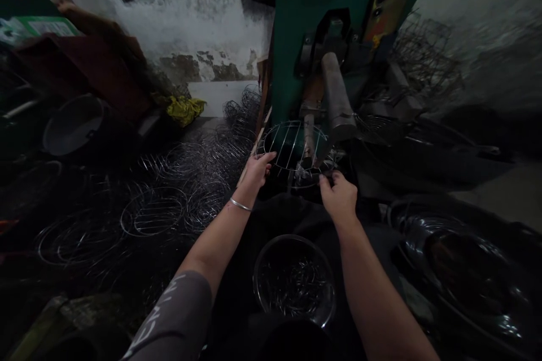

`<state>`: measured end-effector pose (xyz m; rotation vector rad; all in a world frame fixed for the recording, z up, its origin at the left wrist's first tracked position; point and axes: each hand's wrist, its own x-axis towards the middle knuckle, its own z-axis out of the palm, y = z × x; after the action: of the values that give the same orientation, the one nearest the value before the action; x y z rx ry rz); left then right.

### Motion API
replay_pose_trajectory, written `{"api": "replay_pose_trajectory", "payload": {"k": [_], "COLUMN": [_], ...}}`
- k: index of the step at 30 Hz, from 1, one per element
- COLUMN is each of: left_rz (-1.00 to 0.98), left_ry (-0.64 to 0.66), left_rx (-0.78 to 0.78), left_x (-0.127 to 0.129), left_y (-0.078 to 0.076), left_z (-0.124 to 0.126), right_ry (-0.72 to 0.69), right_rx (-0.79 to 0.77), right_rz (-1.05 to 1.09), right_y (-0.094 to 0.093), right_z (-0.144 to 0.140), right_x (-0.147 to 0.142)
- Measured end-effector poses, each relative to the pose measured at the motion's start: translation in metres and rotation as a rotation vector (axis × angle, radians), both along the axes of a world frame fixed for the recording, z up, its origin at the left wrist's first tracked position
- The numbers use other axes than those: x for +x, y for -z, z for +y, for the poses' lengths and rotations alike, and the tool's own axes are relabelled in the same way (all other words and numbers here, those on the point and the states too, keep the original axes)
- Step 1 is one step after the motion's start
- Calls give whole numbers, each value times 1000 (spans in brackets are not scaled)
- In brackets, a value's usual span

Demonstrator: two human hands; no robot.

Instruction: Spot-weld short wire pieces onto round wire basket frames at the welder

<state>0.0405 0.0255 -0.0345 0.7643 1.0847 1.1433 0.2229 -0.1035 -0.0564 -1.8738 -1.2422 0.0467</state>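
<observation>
Head view, grate (288, 151), littered floor (203, 130), peeling wall (203, 28)

The machine (292, 39) is coloured deep green, its side panel (394, 4) tinted mustard and dotted with black, its thick cylinder (339, 93) toned dull grey-brown. The round wire rack (289, 146) is seen in silver-grey, patterned by parallel bars within a ring; the same sheen is repeated in the heaped wire frames (207, 158) and in the small metal pieces (298, 282) inside the dark bowl (256, 276). The grey sleeve (182, 316) is marked with white lettering, and the bangle (240, 205) is plain silver. Bright yellow is shown by the crumpled material (185, 110). The pale wall (190, 28) is blotched with dark patches, and the black bundle (466, 259) is streaked with white glints
</observation>
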Motion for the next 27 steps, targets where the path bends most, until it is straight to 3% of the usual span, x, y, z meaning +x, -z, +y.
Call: {"api": "replay_pose_trajectory", "payload": {"k": [9,20,27], "left_rz": [-3,14,-58], "left_ry": [24,17,36], "left_rx": [-48,-70,-127], "left_x": [2,4,0], "left_y": [-2,-4,0], "left_z": [-3,-5,-3], "right_ry": [1,-30,13], "right_rx": [-26,38,254], "right_rz": [-71,1,227], "right_y": [0,1,4], "right_z": [1,0,-13], "right_x": [1,-2,-1]}}
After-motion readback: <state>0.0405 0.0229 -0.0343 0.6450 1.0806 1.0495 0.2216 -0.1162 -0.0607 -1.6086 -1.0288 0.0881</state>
